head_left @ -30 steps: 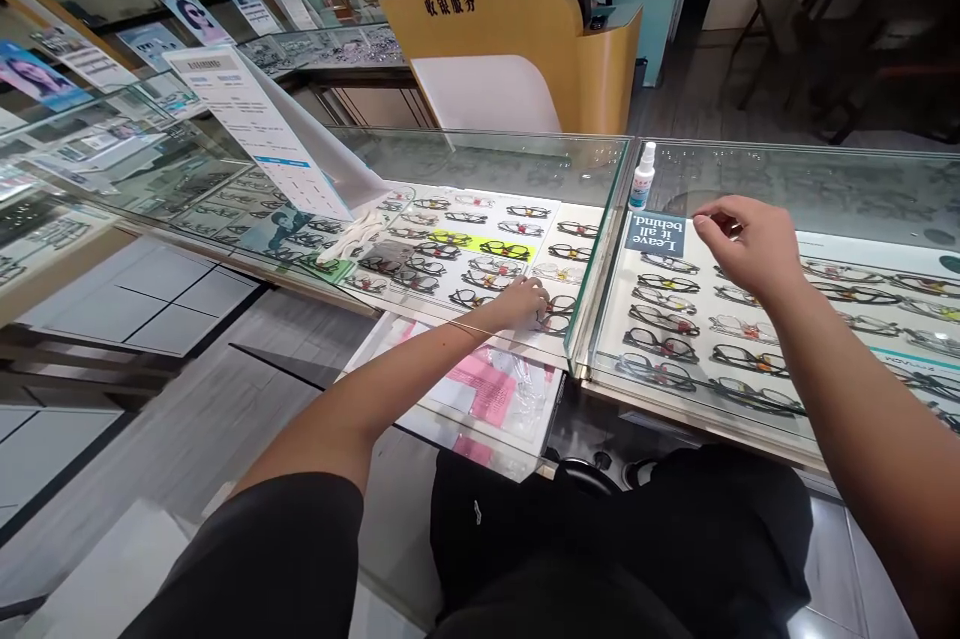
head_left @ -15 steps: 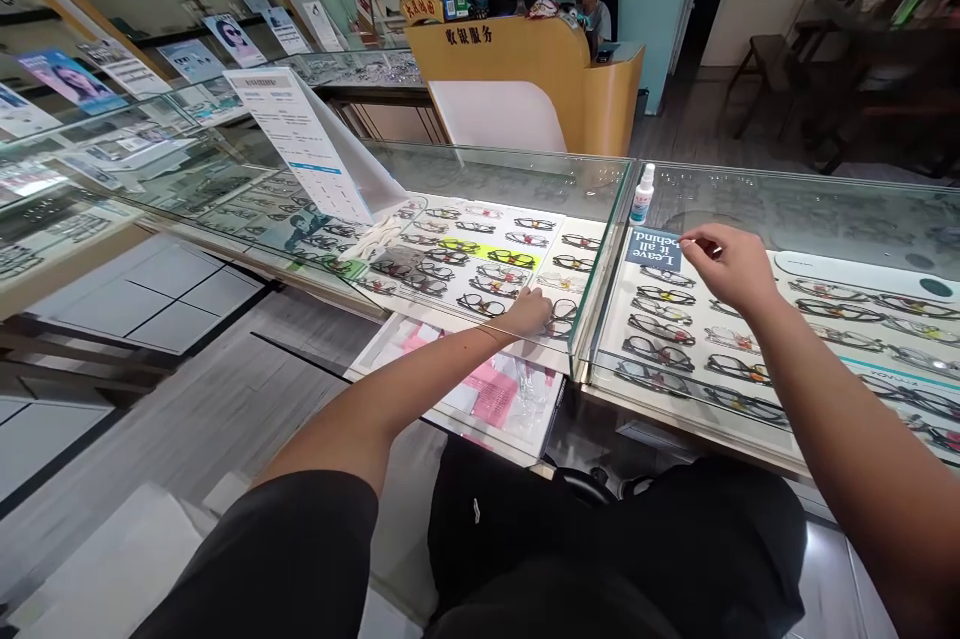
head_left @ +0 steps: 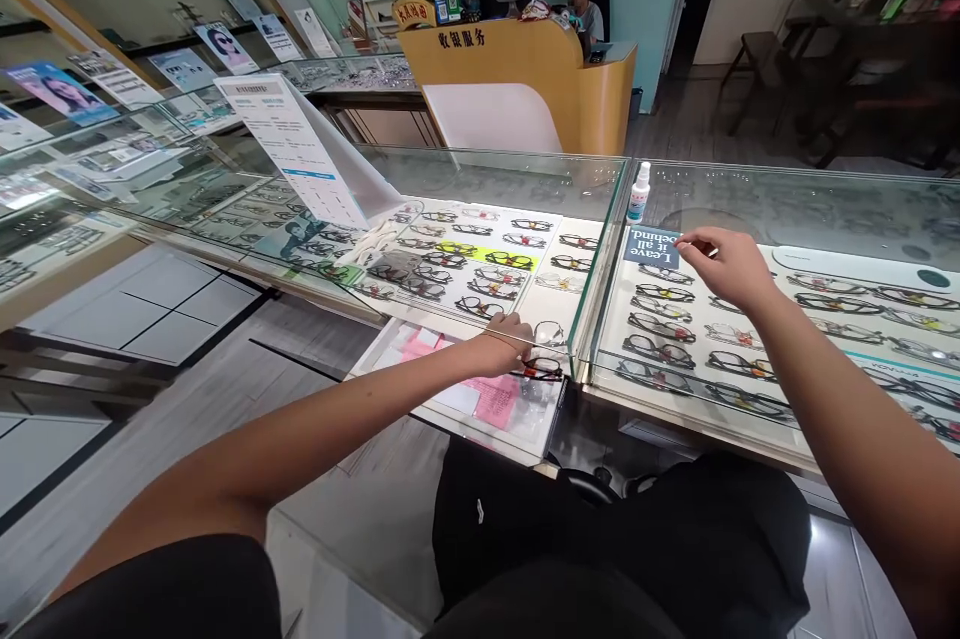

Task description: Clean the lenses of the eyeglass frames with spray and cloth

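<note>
A pair of dark-framed eyeglasses [head_left: 541,369] hangs from my left hand [head_left: 504,343], whose fingers are closed on it. The hand is above the pulled-out drawer [head_left: 450,419], at the front edge of the glass display case. Over the right-hand case, my right hand [head_left: 724,264] has thumb and fingers pinched together. Its fingertips overlap the corner of a dark blue card [head_left: 651,247] lettered "Leave it all behind"; whether they grip anything cannot be made out. A small white spray bottle [head_left: 639,193] stands behind that card.
Rows of eyeglasses [head_left: 664,351] lie under the glass on both sides. A folded white sign [head_left: 292,149] stands on the left case. Pink and clear packets [head_left: 499,404] fill the drawer. Beyond, a person [head_left: 589,9] sits behind a wooden counter [head_left: 510,64].
My left hand has drawn back out of the case toward me, bringing the dark eyeglasses over the drawer. My right hand stays nearly where it was.
</note>
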Available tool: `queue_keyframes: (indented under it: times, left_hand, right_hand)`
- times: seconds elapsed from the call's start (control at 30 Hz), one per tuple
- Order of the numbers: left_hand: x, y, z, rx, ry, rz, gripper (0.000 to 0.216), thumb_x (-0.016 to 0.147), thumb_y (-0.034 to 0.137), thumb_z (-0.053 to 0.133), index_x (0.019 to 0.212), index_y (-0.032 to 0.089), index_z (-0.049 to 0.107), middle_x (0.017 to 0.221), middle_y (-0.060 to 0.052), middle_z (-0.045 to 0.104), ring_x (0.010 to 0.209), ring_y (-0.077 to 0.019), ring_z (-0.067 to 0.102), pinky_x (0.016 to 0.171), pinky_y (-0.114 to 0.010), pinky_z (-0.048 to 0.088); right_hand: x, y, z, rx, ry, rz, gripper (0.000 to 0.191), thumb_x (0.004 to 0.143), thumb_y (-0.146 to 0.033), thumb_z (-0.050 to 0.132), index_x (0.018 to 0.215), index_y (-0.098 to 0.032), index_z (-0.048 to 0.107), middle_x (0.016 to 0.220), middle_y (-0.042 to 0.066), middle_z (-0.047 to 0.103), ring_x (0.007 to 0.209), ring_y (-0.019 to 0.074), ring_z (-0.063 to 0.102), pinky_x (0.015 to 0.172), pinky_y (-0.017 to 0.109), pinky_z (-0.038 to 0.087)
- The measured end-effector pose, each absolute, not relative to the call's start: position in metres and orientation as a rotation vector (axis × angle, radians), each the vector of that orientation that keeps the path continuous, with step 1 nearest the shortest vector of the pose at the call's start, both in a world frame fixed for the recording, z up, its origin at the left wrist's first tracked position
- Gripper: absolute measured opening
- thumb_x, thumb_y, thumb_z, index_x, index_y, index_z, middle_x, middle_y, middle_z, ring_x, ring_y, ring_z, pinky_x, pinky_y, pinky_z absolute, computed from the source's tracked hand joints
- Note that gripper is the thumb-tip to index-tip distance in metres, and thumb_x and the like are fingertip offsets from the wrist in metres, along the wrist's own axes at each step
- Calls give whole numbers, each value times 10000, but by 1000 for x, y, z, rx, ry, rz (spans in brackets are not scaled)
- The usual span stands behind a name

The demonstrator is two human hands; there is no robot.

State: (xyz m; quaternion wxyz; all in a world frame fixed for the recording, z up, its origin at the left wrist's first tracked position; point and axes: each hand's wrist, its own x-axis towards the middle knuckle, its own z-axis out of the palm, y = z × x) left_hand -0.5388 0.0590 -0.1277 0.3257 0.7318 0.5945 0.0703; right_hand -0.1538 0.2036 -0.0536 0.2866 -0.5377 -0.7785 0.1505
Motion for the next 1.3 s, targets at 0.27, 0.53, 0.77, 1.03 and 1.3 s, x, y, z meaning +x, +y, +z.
queue_keyframes:
  times: [0.27, 0.53, 0.77, 1.03, 1.3]
  left_hand:
    - [-536, 1, -54, 2201, 1410, -448, 54, 939, 168, 723, 946, 209, 758, 1231, -82, 691, 1205, -292, 552, 982, -403, 331]
    - [-525, -23, -23, 2268, 1324, -473, 36, 963, 167, 729, 943, 193, 715, 1145, -82, 679, 1133, -269, 532, 921, -377, 317]
    - [-508, -41, 44, 2412, 1150, -376, 57, 989, 223, 743, 959, 226, 694, 1121, -45, 691, 1100, -249, 545, 920, -365, 340]
    - [-510, 9, 94, 2529, 1290, -204, 84, 1013, 277, 667, 960, 245, 725, 1149, -46, 693, 1113, -265, 540, 984, -391, 332]
    - [-514, 82, 56, 2569, 1469, -259, 91, 942, 281, 712, 938, 217, 778, 1198, -87, 703, 1202, -305, 512, 1018, -436, 315]
  right_hand:
    - [-156, 202, -55, -1516, -2071, 520, 297, 941, -467, 621, 1005, -261, 824, 988, 60, 820, 863, 267, 709, 681, 363, 450]
    - [-157, 202, -56, -1528, -2056, 518, 293, 920, -457, 622, 987, -260, 828, 936, 58, 808, 842, 263, 695, 673, 363, 441]
    - [-159, 199, -52, -1479, -1978, 456, 261, 887, -433, 635, 881, -243, 814, 776, 53, 744, 700, 234, 629, 659, 371, 423]
    - [-159, 197, -48, -1500, -1891, 501, 272, 892, -469, 661, 817, -241, 788, 743, 43, 735, 631, 219, 617, 659, 380, 432]
    - [-156, 199, -48, -1514, -1907, 469, 303, 906, -489, 640, 811, -249, 797, 780, 37, 774, 713, 237, 653, 655, 369, 419]
